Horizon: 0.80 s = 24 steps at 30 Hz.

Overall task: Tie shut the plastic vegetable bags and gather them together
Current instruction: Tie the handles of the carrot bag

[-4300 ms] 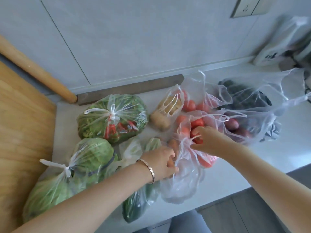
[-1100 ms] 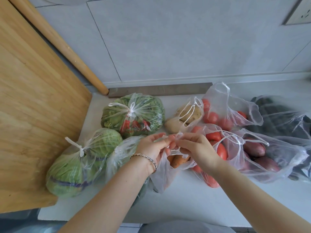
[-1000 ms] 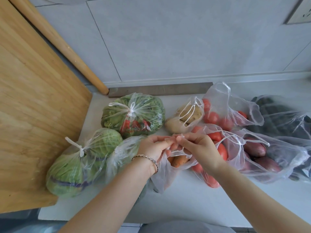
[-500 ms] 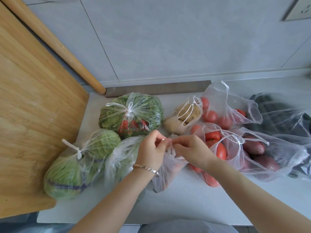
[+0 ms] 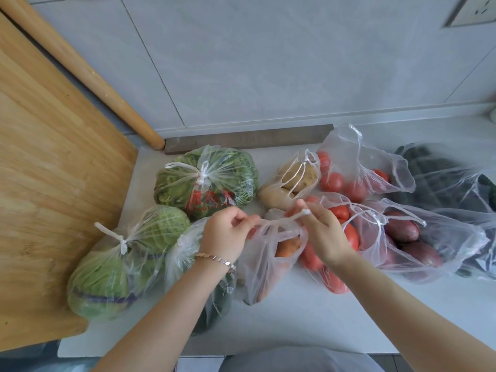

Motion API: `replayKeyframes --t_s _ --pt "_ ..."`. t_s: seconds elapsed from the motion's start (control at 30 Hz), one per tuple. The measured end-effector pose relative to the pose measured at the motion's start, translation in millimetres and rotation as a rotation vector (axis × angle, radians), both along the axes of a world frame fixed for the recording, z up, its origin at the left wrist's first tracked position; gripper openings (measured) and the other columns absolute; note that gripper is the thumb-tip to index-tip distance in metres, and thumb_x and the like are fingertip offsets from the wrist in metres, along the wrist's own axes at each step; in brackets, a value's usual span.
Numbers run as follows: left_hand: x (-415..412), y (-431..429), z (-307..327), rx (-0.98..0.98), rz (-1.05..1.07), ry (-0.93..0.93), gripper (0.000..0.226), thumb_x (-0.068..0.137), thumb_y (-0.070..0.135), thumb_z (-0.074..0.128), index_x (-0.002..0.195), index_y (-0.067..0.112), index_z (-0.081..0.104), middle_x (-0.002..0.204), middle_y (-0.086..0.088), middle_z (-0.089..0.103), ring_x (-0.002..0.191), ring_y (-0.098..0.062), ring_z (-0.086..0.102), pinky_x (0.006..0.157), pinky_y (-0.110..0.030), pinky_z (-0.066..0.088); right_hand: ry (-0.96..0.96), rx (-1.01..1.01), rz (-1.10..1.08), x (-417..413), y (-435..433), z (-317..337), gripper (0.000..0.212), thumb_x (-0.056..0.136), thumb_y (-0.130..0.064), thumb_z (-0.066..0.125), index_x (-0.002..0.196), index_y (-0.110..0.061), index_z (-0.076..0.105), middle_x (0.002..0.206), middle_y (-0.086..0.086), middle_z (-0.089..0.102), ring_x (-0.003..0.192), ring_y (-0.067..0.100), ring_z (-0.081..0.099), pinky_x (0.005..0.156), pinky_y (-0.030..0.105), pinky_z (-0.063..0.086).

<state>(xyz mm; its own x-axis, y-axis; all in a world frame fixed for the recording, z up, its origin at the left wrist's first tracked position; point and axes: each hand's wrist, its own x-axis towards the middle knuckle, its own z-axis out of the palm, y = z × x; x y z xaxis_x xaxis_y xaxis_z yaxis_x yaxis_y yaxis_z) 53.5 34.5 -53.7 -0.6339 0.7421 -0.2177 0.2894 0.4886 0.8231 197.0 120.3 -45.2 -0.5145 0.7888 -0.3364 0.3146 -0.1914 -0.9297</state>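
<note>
A clear carrot bag (image 5: 268, 267) lies at the middle of the counter with orange carrots inside. My left hand (image 5: 228, 234) pinches its left handle and my right hand (image 5: 322, 232) pinches its right handle, and the two handles cross in a loose knot between my hands. To the left lie knotted bags: a leafy greens bag (image 5: 206, 181), a cabbage bag (image 5: 120, 253) and a cucumber bag (image 5: 188, 248) partly under my left arm. To the right, with open mouths, are a potato bag (image 5: 292, 181), a tomato bag (image 5: 354, 170), a second tomato bag (image 5: 338, 232) and a sweet potato bag (image 5: 408, 237).
A wooden cutting board (image 5: 48, 183) covers the counter's left part, with a rolling pin (image 5: 88, 73) leaning on the wall behind it. A dark vegetable bag (image 5: 451, 183) lies far right. The counter's front edge (image 5: 268, 355) is close to my body. A wall socket (image 5: 472, 9) is at top right.
My hands have drawn apart from each other, pulling the carrot bag's handles out sideways so a knot shows between them. The other bags have not moved.
</note>
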Motion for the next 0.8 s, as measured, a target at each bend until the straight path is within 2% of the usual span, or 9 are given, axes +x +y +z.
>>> replayKeyframes --t_s 0.1,0.23,0.37,0.43,0.5,0.6,0.7,0.73,0.8 --pt "-17.8 -16.5 -12.9 -0.221 -0.039 0.23 0.03 0.083 0.031 0.062 0.056 0.021 0.051 0.057 0.004 0.059 0.055 -0.016 0.053 0.056 -0.028 0.043 -0.066 -0.216 -0.214 17.1 4.8 -22.4 0.033 0.093 -0.013 0.043 0.068 0.003 0.058 0.064 0.015 0.056 0.057 0.021 0.049 0.055 0.031 0.042" --pt "-45.3 -33.0 -36.9 -0.488 -0.019 0.344 0.032 0.084 0.033 0.059 0.058 0.019 0.046 0.053 0.003 0.049 0.056 -0.019 0.049 0.062 -0.03 0.044 -0.193 -0.528 -0.454 41.3 6.5 -55.7 0.024 0.084 0.002 0.037 0.066 -0.006 0.052 0.047 0.008 0.043 0.037 0.016 0.036 0.031 0.018 0.027" --pt "-52.9 -34.5 -46.7 -0.591 -0.126 0.456 0.029 0.088 0.032 0.053 0.066 0.016 0.047 0.06 0.001 0.051 0.065 -0.023 0.055 0.059 -0.028 0.042 -0.159 -0.742 -0.708 53.5 9.6 -76.8 0.018 0.082 0.006 0.041 0.069 -0.004 0.05 0.056 0.01 0.043 0.023 0.012 0.039 0.029 0.013 0.036" --pt "-48.3 -35.1 -48.5 -0.641 -0.195 0.556 0.026 0.092 0.032 0.047 0.073 0.015 0.047 0.063 0.0 0.051 0.067 -0.024 0.055 0.058 -0.027 0.04 -0.102 -0.808 -0.782 52.6 13.2 -76.3 0.017 0.081 0.007 0.044 0.07 -0.003 0.053 0.061 0.009 0.046 0.027 0.012 0.045 0.03 0.015 0.04" --pt "-44.2 -35.2 -45.0 -0.629 -0.202 0.602 0.026 0.094 0.031 0.041 0.074 0.016 0.043 0.059 0.002 0.045 0.061 -0.022 0.048 0.052 -0.027 0.033 -0.065 -0.767 -0.739 49.2 15.2 -65.0 0.017 0.08 0.006 0.045 0.07 -0.004 0.056 0.063 0.009 0.049 0.043 0.017 0.05 0.033 0.018 0.044" --pt "-40.7 -28.1 -26.4 -0.396 -0.104 0.294 0.023 0.095 0.026 0.04 0.078 0.015 0.051 0.065 0.004 0.044 0.064 -0.019 0.044 0.052 -0.027 0.031 0.014 -0.481 -0.482 37.6 15.6 -34.2 0.022 0.083 0.002 0.046 0.066 -0.005 0.058 0.068 0.011 0.055 0.062 0.021 0.054 0.058 0.028 0.049" --pt "-25.4 -14.0 2.5 -0.045 0.004 -0.468 0.026 0.096 0.019 0.039 0.093 0.007 0.061 0.092 0.001 0.063 0.089 -0.014 0.06 0.086 -0.027 0.046 0.18 -0.342 -0.125 22.0 9.0 -0.9 0.023 0.088 -0.005 0.047 0.077 -0.004 0.067 0.081 0.014 0.067 0.078 0.024 0.063 0.082 0.034 0.049" --pt "-18.5 -9.4 8.4 0.06 0.007 -0.706 0.027 0.096 0.016 0.037 0.084 0.004 0.059 0.088 -0.004 0.066 0.085 -0.015 0.063 0.088 -0.029 0.048 0.211 -0.338 -0.041 16.3 7.2 3.8 0.025 0.09 -0.007 0.045 0.08 -0.004 0.068 0.086 0.013 0.069 0.083 0.024 0.064 0.085 0.035 0.049" --pt "-5.7 -2.2 8.5 0.15 0.021 -0.895 0.031 0.094 0.015 0.04 0.066 0.006 0.05 0.059 -0.002 0.062 0.059 -0.013 0.061 0.078 -0.032 0.048 0.19 -0.271 0.068 4.3 4.6 6.5 0.027 0.095 -0.011 0.041 0.082 -0.006 0.065 0.09 0.011 0.071 0.09 0.025 0.067 0.089 0.036 0.05"
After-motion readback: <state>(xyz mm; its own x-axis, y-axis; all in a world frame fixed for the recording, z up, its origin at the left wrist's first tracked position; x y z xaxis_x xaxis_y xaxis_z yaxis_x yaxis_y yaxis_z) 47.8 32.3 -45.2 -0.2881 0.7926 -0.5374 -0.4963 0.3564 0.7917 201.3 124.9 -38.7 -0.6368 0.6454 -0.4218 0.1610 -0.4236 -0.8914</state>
